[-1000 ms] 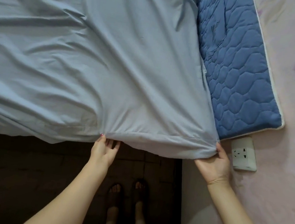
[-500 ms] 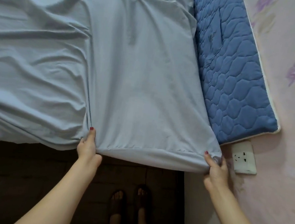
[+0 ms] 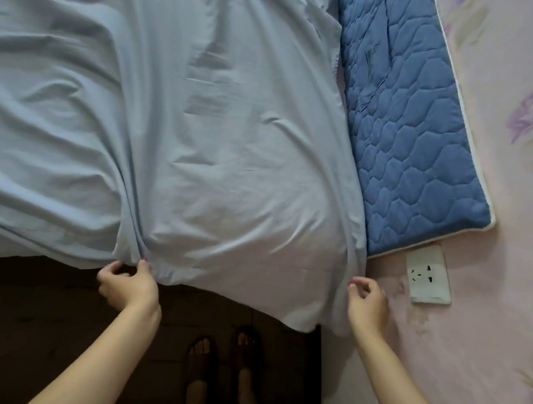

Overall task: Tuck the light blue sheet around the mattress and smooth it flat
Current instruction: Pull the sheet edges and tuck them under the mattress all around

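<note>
The light blue sheet [image 3: 175, 118] covers most of the bed, creased on the left and billowed up near its front right corner. A strip of blue quilted mattress [image 3: 409, 128] shows uncovered along the right side by the wall. My left hand [image 3: 128, 284] pinches a gathered fold of the sheet's front hem. My right hand [image 3: 368, 304] grips the sheet's right front corner, fingers curled on the fabric edge. The hem between my hands hangs down over the bed's front edge.
A pink floral wall [image 3: 504, 229] runs along the right side, with a white wall socket [image 3: 429, 275] just beyond my right hand. My sandalled feet [image 3: 221, 379] stand on the dark floor [image 3: 12, 322] in front of the bed.
Both hands have pulled the front hem toward me and down. The sheet between them has puffed up, and more of the quilted mattress shows on the right.
</note>
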